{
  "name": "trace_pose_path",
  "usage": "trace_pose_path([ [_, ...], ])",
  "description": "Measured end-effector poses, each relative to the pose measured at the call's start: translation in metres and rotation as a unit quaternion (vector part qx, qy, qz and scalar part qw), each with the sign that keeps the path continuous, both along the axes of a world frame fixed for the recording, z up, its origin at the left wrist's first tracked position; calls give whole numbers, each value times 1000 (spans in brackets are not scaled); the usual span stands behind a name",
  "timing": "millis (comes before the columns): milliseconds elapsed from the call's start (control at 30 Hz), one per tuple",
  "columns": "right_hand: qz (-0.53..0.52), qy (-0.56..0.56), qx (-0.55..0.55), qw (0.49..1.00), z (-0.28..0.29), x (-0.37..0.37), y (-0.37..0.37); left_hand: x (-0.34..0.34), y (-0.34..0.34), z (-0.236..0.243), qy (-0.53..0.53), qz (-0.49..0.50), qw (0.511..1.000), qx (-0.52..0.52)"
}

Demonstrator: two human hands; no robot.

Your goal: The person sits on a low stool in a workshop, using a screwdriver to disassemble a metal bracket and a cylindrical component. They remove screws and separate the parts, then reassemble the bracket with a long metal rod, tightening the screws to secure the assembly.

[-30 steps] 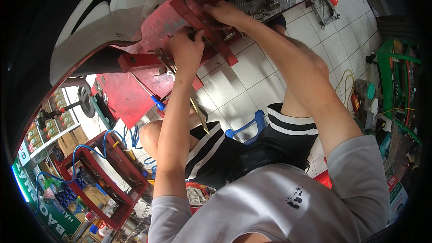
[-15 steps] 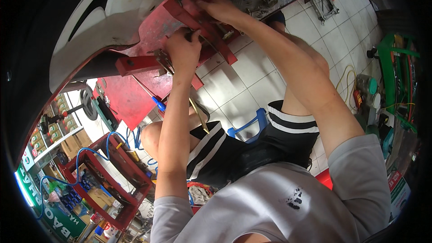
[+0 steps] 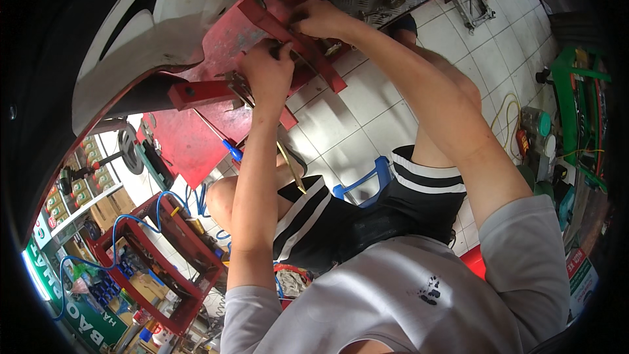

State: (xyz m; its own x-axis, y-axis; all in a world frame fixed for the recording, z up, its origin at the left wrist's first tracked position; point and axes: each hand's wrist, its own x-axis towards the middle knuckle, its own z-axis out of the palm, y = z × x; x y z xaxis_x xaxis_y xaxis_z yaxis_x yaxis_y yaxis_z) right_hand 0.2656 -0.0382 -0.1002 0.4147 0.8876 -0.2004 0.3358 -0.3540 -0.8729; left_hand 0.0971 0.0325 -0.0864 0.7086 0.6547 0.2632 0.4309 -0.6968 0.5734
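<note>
My left hand point(image 3: 267, 71) is closed, fingers curled and thumb bent, low over a red metal platform point(image 3: 229, 42). Whatever it grips is hidden by the hand. Metal parts point(image 3: 237, 85) show by its wrist. Farther right, my right hand point(image 3: 321, 21) is also closed, at the far side of a red steel bar point(image 3: 288, 36). Its fingertips point down among dark parts, and what they hold cannot be made out. A screwdriver with a blue handle point(image 3: 231, 150) lies left of my left forearm, its shaft toward the platform.
A white and black vehicle panel point(image 3: 147, 46) overhangs the upper left. A red tool rack point(image 3: 157, 255) with a blue hose point(image 3: 121, 219) stands lower left. Beneath me is a blue stool point(image 3: 367, 183). White floor tiles point(image 3: 347, 118) lie between my knees; a green rack point(image 3: 567, 105) stands right.
My right hand has shifted slightly, its fingers now curled further down beside the red bar. My left hand stays almost in place.
</note>
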Motion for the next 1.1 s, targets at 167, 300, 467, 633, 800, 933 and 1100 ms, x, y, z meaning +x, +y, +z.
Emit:
trace_pose_path([
  [167,18,-91,-39,995,-13,4,11,0,-1,3,8,0,1000,-8],
  [300,42,-133,37,990,-19,2,7,-1,1,2,1,-5,1000,-7],
  [467,27,-116,-14,993,-22,2,10,0,-1,2,4,-2,1000,-13],
  [633,48,-81,-38,995,-19,10,15,1,-2,4,10,-3,1000,1],
  [800,51,-97,-61,992,-13,1,16,-2,-1,3,4,1,1000,-6],
  [933,99,-74,-68,990,-11,10,15,-2,0,1,11,5,1000,-10],
  [1100,77,-153,22,985,-26,8,13,1,-3,3,2,-2,1000,-8],
])
